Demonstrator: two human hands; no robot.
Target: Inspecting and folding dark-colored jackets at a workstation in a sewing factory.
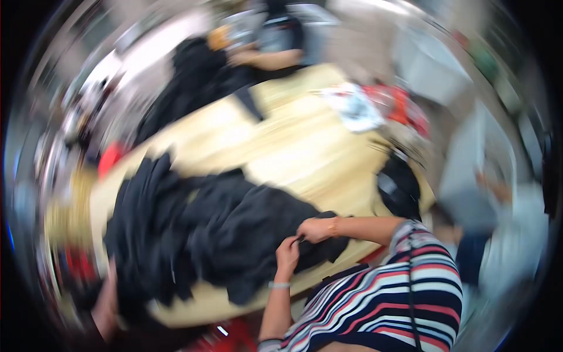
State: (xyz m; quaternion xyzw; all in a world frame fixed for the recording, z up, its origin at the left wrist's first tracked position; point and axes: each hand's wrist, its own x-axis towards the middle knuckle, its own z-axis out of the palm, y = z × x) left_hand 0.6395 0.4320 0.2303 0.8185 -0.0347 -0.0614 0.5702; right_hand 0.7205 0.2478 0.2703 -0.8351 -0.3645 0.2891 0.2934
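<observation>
The dark cloth (pixel 234 217) lies bunched along the near side of the bench (pixel 281 152). At its right end the left hand (pixel 287 253) and right hand (pixel 315 230) meet, both pinching the cloth. 1 co-worker's hand (pixel 110 287) is at its near left. Far right lies a blurred white packet (pixel 355 110).

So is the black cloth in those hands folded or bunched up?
Bunched up: the black cloth lies in wrinkled heaps on the table.
</observation>
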